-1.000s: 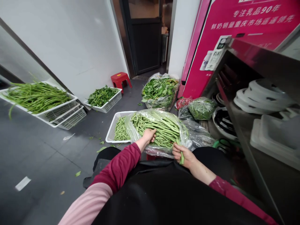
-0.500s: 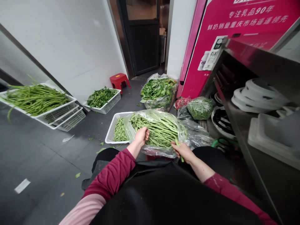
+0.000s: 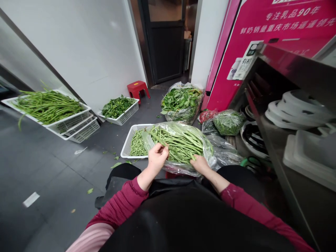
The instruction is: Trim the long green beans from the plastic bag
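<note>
A clear plastic bag, its mouth spread wide, holds a heap of long green beans in front of my knees. Over its left part is my left hand, thumb and fingers pinched together on a green bean at the fingertips. My right hand is closed at the near right side of the heap, with a green bean sticking out past the thumb. To the left, partly beneath the bag, a white basket contains short bean pieces.
Leafy greens fill another bag and a small white basket. Stacked baskets with long green stalks stand left. A red stool is by the wall. A metal shelf rises close on my right, near bagged vegetables.
My right hand has moved slightly left and lower onto the beans, and its bean shows less. My left hand has turned, its fingertips now pinching a bean. The view has shifted slightly.
</note>
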The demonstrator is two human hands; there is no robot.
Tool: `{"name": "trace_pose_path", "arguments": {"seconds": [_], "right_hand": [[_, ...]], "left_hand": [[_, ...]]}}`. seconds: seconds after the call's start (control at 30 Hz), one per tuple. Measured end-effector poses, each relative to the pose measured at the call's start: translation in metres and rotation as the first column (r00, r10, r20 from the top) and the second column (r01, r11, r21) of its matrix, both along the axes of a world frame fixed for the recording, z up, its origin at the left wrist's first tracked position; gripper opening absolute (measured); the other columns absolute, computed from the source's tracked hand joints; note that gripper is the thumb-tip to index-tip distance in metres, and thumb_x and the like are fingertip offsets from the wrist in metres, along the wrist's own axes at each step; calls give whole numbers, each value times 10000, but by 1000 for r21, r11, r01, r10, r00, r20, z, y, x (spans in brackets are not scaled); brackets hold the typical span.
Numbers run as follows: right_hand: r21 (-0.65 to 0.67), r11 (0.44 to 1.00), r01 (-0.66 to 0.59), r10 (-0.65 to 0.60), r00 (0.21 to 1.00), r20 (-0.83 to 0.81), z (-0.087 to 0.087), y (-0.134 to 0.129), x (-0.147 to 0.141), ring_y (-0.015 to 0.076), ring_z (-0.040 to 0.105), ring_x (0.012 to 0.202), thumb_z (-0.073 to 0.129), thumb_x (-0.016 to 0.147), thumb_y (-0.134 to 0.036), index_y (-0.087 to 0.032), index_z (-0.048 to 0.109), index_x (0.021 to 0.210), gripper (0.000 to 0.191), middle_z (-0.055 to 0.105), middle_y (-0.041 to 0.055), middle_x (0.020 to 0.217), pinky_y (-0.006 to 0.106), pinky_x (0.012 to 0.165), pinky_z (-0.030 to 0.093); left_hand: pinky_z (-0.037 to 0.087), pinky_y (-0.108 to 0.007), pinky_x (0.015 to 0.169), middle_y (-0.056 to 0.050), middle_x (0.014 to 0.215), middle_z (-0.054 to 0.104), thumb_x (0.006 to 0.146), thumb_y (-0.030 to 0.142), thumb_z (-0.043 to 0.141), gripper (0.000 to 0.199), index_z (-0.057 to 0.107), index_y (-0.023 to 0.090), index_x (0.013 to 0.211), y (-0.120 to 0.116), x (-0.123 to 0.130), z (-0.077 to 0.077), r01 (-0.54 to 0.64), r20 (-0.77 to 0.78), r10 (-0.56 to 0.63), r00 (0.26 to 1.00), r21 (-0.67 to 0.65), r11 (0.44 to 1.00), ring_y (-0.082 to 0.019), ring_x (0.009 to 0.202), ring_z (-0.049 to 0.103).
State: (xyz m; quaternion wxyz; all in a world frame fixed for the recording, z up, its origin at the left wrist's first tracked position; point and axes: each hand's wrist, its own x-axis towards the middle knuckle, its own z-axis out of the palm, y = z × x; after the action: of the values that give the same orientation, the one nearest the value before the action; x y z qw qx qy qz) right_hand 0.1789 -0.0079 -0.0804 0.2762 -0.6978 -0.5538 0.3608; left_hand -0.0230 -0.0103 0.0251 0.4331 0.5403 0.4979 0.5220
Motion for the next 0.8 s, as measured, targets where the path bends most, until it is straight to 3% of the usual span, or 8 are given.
{"name": "trace_pose_path", "arguments": {"seconds": [0.07,0.17,0.3,0.43,0.53,0.6,0.67,0.8], "right_hand": [[-7,1000,-22,23,996,86,-1,11,2,126,444,488,588,592,-218,-188,467,447,192,466,-6,446,241,476,280],[-10,1000,-21,21,998,53,4,21,6,152,478,515,636,579,-364,-185,490,449,265,497,13,459,255,501,306],[-78,996,-31,6,953,-301,19,20,1,94,394,410,609,614,-452,-164,569,607,291,537,6,529,226,411,264],[-248,903,-349,26,623,-782,34,3,-11,62,393,414,588,659,-435,-147,586,774,310,580,29,669,177,342,196],[-251,828,-501,-17,425,-905,42,-10,-18,52,382,419,575,683,-386,-130,567,741,263,503,-1,557,148,333,176],[-246,810,-532,-43,365,-930,44,-15,-21,35,309,382,569,689,-351,-129,540,693,223,391,-48,470,140,329,152],[-267,838,-476,-79,378,-922,42,-16,-22,26,265,367,561,692,-334,-136,499,650,211,335,-69,453,136,328,135],[-305,941,-147,-197,496,-846,35,-12,-26,23,260,349,539,690,-321,-152,445,621,206,346,-72,456,142,320,146]], "left_hand": [[398,-195,427,39,473,515,687,352,546,202,542,153,719,2,-2,7,17,78,-13,997,-53,998,-73,398,471],[395,-193,380,22,510,544,686,333,543,190,500,148,671,14,-7,3,77,257,-19,966,-218,973,-69,378,470],[366,-161,339,11,540,555,662,276,560,164,472,138,669,24,-8,-19,141,438,26,899,-345,928,-58,387,475],[369,-156,341,7,544,554,667,265,558,160,466,134,670,21,-2,-35,192,486,13,874,-369,909,-52,386,474],[369,-158,343,16,560,547,659,278,576,180,487,136,724,21,0,-38,236,474,-35,880,-372,898,-50,386,471],[356,-155,337,39,547,517,657,301,587,233,510,147,813,21,-2,-35,259,454,-75,888,-358,897,-48,378,458],[333,-153,327,56,521,479,672,346,578,265,515,158,848,20,-3,-30,251,415,-100,904,-327,911,-46,364,435],[349,-172,350,37,495,487,698,416,552,286,535,141,772,0,4,-19,232,154,-199,968,-240,942,-57,361,435]]}}
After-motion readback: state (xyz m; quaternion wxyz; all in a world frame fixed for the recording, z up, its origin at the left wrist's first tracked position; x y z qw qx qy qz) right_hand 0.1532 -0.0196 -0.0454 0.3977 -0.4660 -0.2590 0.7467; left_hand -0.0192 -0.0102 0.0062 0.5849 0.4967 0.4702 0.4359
